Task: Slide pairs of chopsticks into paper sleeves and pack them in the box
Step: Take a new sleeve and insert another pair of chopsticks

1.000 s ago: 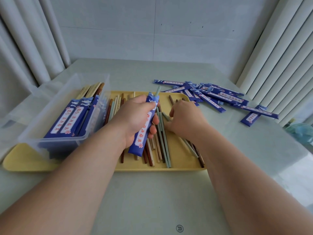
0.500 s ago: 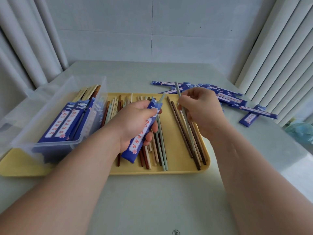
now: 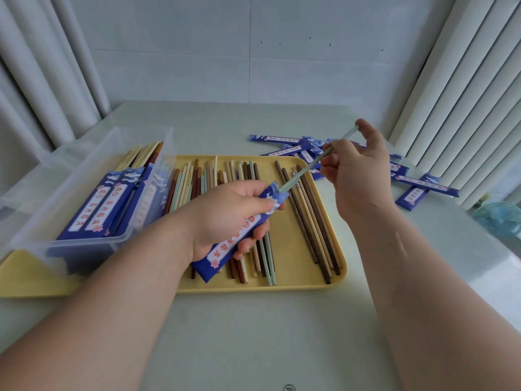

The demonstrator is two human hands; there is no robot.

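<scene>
My left hand [image 3: 225,215] grips a blue paper sleeve [image 3: 225,249] above the yellow tray [image 3: 307,283]. A pale green chopstick [image 3: 307,167] is pinched in my right hand [image 3: 355,170], its lower tip at the sleeve's open mouth. Several loose chopsticks [image 3: 307,215] in brown, cream and green lie on the tray. The clear plastic box [image 3: 84,176] at the left holds sleeved pairs [image 3: 95,204]. Empty blue sleeves [image 3: 417,182] lie scattered on the table to the right.
The tray sits on a pale table [image 3: 253,334] with its left part under the box. White curtains [image 3: 456,80] hang at the right and left. A small blue fan [image 3: 501,215] shows at the right edge.
My right hand lifted a green chopstick off the tray, raised it up and right, and brought its tip to the sleeve's mouth. My left hand kept holding the sleeve.
</scene>
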